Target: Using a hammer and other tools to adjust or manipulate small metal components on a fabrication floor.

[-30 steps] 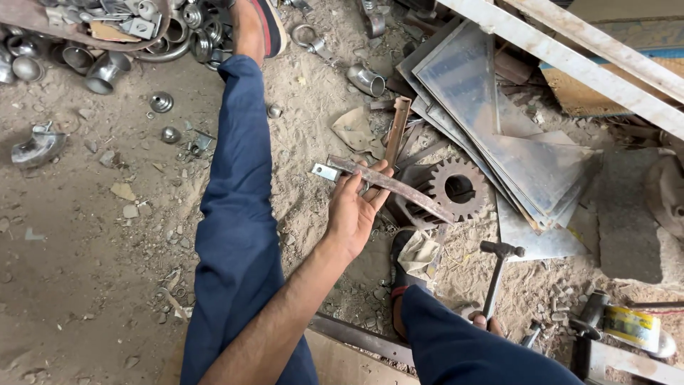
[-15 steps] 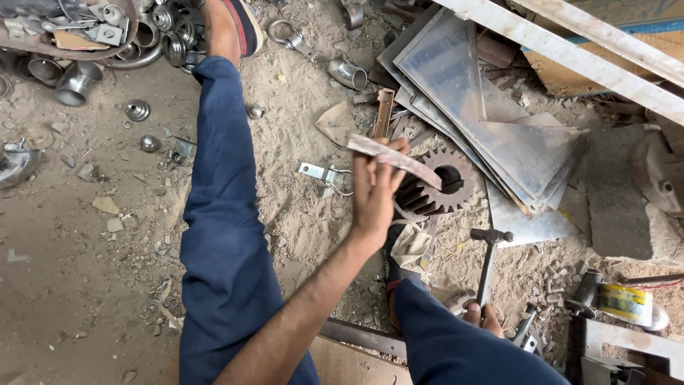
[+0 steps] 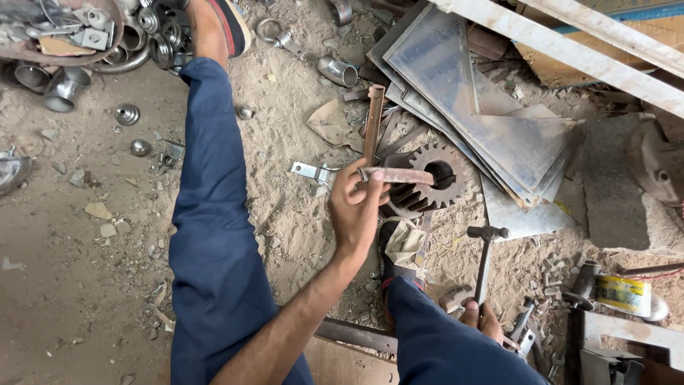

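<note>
The left hand (image 3: 356,207) grips a flat metal strip (image 3: 399,175) just above the gear (image 3: 427,178). Below the gear, the right hand (image 3: 481,319) clasps a hammer (image 3: 486,257).

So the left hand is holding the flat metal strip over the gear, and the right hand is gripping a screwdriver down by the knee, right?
Not quite. In the head view the right hand grips a hammer, not a screwdriver; its head points up, away from the knee. The rest stands: the left hand holds the flat metal strip over the gear.
</note>
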